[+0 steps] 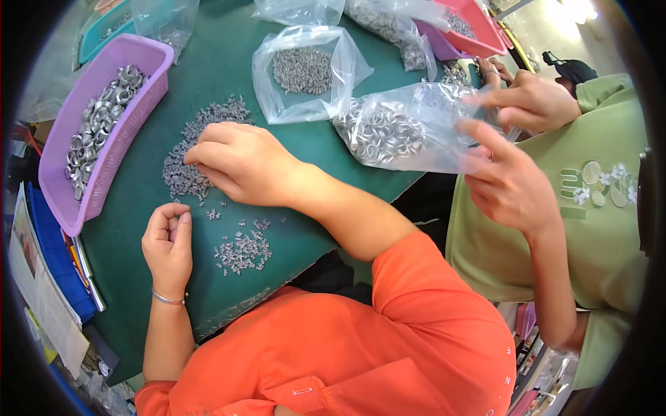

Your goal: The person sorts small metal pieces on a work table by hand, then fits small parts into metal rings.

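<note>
My right hand (pixel 243 163) reaches over a large heap of small grey metal pieces (pixel 182 166) on the green table (pixel 316 149). Its fingers are bent down and drawn together at the heap's edge; whatever they grip is hidden. My left hand (pixel 168 239), with a bangle at the wrist, rests lower left beside the heap. There the fingers curl against the thumb, and I cannot make out anything between them. A smaller pile of the same pieces (pixel 244 253) lies nearer the table's front edge, with a few scattered between.
A purple basket (pixel 130 139) of metal rings stands at left. Beyond the heap sits an open clear bag (pixel 347 66) of grey pieces. At right, a co-worker's hands (pixel 510 173) are at a clear bag of rings (pixel 385 132). A pink basket (pixel 485 31) stands far right.
</note>
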Motion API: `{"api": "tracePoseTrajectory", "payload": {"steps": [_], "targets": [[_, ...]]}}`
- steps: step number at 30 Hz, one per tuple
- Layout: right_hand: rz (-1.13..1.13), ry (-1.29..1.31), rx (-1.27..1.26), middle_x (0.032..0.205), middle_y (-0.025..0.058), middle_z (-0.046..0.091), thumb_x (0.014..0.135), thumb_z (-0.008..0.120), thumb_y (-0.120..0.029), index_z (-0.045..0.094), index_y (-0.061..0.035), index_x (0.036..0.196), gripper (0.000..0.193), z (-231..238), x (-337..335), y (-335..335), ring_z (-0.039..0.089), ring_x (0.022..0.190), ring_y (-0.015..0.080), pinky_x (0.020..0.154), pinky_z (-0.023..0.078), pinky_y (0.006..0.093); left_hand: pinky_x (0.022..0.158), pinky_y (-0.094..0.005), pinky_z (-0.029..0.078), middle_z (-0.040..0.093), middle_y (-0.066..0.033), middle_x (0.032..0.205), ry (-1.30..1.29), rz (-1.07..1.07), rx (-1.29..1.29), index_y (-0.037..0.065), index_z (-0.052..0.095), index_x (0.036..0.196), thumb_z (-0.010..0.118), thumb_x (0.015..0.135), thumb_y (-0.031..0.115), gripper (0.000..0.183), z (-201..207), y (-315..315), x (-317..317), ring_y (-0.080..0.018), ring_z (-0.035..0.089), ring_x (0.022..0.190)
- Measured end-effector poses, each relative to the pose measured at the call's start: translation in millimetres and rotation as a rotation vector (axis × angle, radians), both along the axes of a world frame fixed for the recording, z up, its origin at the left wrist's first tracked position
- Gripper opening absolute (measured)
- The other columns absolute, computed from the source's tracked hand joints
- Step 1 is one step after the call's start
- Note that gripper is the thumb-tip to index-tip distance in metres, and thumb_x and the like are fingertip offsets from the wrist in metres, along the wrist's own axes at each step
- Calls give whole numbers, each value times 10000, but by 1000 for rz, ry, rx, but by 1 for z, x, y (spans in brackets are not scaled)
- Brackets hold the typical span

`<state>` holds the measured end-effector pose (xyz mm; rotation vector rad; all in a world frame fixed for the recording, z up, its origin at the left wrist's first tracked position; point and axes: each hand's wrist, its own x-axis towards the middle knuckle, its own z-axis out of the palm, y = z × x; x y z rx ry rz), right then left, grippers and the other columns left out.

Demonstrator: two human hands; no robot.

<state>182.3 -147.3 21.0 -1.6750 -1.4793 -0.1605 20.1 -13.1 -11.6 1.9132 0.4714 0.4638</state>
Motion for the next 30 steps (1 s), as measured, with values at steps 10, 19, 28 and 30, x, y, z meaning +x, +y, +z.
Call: {"api": "tracePoseTrajectory", "payload": {"steps": [10,19,28,30], "targets": [[-668,-510,81,874,136,629,714,612,110,645,10,949,257,85,-60,-111,607,779,264,717,487,330,1084,-467,301,321,-290,1414,-388,-396,-1805,-95,329,1345,344,957,504,713,8,9,3,-372,331,1329],[-920,-408,-264,1247,220,494,904,458,19,401,49,1300,401,142,-63,-145,623,943,297,634,513,285,1103,-447,297,311,-301,1410,-367,-451,-1687,-109,314,1334,402,946,194,499,14,4,2,-399,322,1325],[-971,-44,-818,876,275,614,781,583,-63,618,56,918,185,99,-43,-131,586,871,435,753,479,456,863,-311,541,587,-191,1157,-193,-262,-1412,0,455,1182,512,929,48,263,8,-2,-2,-248,616,1054],[-961,-102,-835,875,290,601,770,572,-60,580,65,812,132,72,-27,-137,578,859,455,757,466,493,784,-279,558,628,-169,1069,-176,-281,-1413,15,474,1146,533,924,60,234,5,1,-2,-215,656,943]]}}
